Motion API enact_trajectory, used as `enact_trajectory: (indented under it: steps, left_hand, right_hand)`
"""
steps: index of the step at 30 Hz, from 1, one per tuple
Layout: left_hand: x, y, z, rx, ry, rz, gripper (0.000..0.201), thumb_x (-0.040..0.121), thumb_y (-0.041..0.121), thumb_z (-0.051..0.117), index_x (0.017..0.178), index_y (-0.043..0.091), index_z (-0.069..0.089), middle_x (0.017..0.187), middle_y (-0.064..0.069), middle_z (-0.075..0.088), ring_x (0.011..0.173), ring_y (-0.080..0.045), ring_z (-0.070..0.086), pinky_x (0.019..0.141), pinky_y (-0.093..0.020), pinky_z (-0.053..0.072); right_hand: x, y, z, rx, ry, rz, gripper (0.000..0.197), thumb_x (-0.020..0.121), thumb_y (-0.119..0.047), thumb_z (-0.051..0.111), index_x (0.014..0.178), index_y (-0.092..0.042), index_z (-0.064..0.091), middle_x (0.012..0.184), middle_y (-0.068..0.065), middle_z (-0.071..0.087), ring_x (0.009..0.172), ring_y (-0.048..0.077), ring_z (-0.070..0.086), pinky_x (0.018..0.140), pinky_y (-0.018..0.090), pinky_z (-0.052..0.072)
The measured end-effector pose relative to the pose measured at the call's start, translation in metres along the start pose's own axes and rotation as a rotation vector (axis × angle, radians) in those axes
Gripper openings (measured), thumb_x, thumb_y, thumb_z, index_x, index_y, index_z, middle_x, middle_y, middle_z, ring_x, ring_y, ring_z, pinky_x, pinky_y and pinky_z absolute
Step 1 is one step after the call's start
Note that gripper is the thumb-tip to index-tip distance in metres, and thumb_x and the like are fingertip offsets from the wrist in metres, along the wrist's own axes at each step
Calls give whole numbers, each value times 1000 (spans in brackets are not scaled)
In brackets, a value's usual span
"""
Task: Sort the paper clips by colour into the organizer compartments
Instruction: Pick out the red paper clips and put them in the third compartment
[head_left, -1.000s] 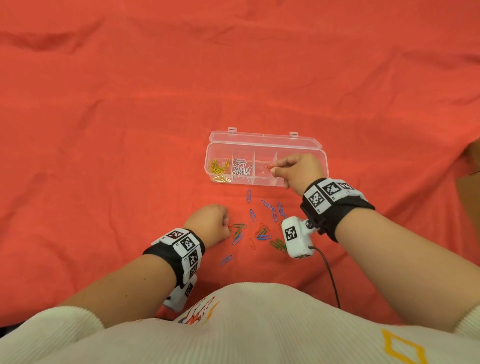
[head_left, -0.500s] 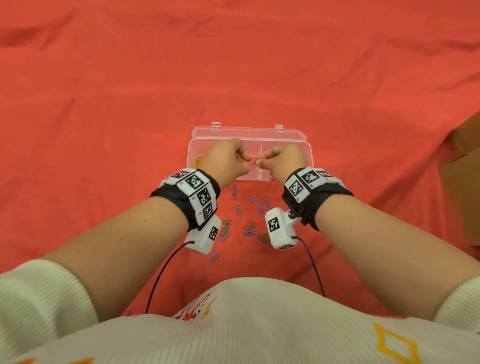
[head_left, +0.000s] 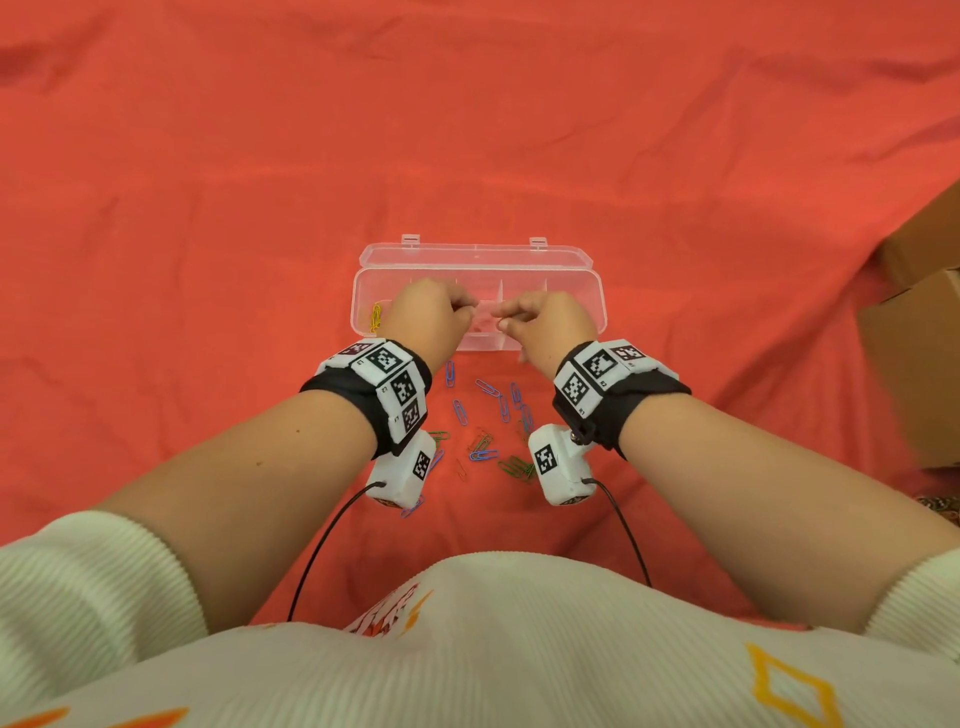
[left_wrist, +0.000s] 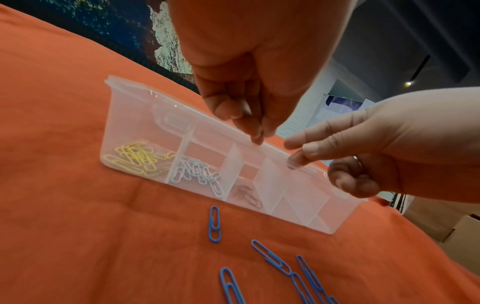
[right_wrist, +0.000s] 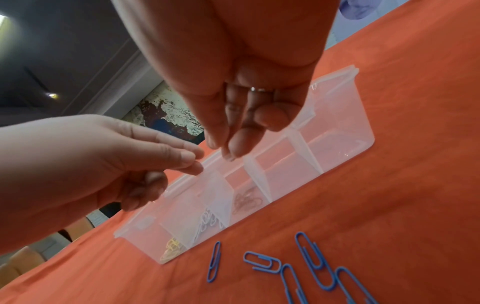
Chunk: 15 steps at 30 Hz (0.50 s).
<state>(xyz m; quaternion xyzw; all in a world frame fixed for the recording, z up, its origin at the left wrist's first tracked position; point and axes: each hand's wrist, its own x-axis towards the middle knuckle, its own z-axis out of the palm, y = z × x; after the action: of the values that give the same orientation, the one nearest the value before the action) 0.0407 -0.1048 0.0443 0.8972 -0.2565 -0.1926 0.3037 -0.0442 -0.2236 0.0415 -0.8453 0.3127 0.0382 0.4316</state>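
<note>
A clear plastic organizer (head_left: 592, 291) lies open on the red cloth. Its compartments hold yellow clips (left_wrist: 137, 158) at the left end, white clips (left_wrist: 197, 174) beside them, and red clips (left_wrist: 246, 195) in the middle. My left hand (head_left: 470, 312) and right hand (head_left: 501, 318) hover side by side over the middle compartment. On each hand the thumb and forefinger point down, slightly parted, with no clip visible between them. Loose blue clips (head_left: 488, 387) and green clips (head_left: 514, 467) lie on the cloth between my wrists.
Cardboard boxes (head_left: 919, 353) stand at the right edge. The organizer's lid (head_left: 478, 254) lies folded back behind it. Two compartments to the right of the red clips (right_wrist: 246, 200) look bare. Camera cables (head_left: 322, 551) hang from both wrists.
My left hand rose from the loose clips on the cloth and joined the right over the middle compartment. The fingertips that met there half a second ago have drawn slightly apart.
</note>
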Motion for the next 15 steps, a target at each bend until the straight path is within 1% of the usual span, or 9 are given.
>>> enact_trajectory:
  steps: [2,4,6,7,9,11,13,15]
  left_hand:
    - [-8,-5,0,-19,25,28,22,84,18,54,100,20,70,98,-4,72,87,-21,63,76,-28,47]
    - [-18,-13,0,-55,38,68,20,82,18,57,96,21,71,89,2,71,77,-13,58,71,-23,42]
    - [-30,-24,0,-57,29,93,16,81,18,60,92,22,71,83,8,65,70,-7,50,70,-21,37]
    - [-36,-31,2,-42,15,87,14,80,18,61,90,22,70,81,10,62,67,-6,47,70,-21,36]
    - [-48,-48,5,-11,-24,50,10,78,17,65,86,21,69,79,11,60,65,-4,46,68,-22,36]
    - [-58,-64,10,8,-60,12,8,77,17,67,84,21,68,79,9,59,67,-7,46,67,-21,33]
    - [-69,-74,16,6,-88,-10,7,76,17,68,82,21,68,76,10,55,67,-7,47,65,-18,30]
    - [-80,-79,24,-16,-129,-15,9,74,15,69,81,21,67,72,13,50,63,-1,46,64,-18,32]
  right_hand:
    - [-6,2,-1,12,41,-48,20,87,-17,60,103,-23,69,81,-6,63,51,3,50,61,24,46]
    - [-13,6,-3,40,56,-93,17,85,-18,62,99,-23,69,78,-8,61,53,3,48,63,25,46]
    - [-20,13,-4,53,33,-112,13,83,-18,65,94,-25,68,72,-10,56,53,2,48,62,23,44]
    - [-23,18,-5,53,4,-99,12,82,-17,66,90,-27,67,70,-10,55,51,1,48,61,23,43]
    - [-29,31,-3,41,-67,-39,14,81,-17,68,82,-30,63,69,-10,51,41,-2,50,58,21,43]
    - [-33,44,2,-32,-148,19,14,80,-15,69,83,-27,64,67,-8,52,33,-5,48,52,18,41]
    - [-39,52,10,-153,-222,71,13,78,-14,70,78,-25,64,63,-9,54,38,-2,50,52,18,40]
    - [-46,58,18,-229,-244,111,12,77,-14,71,73,-23,65,59,-12,54,48,0,49,54,17,40]
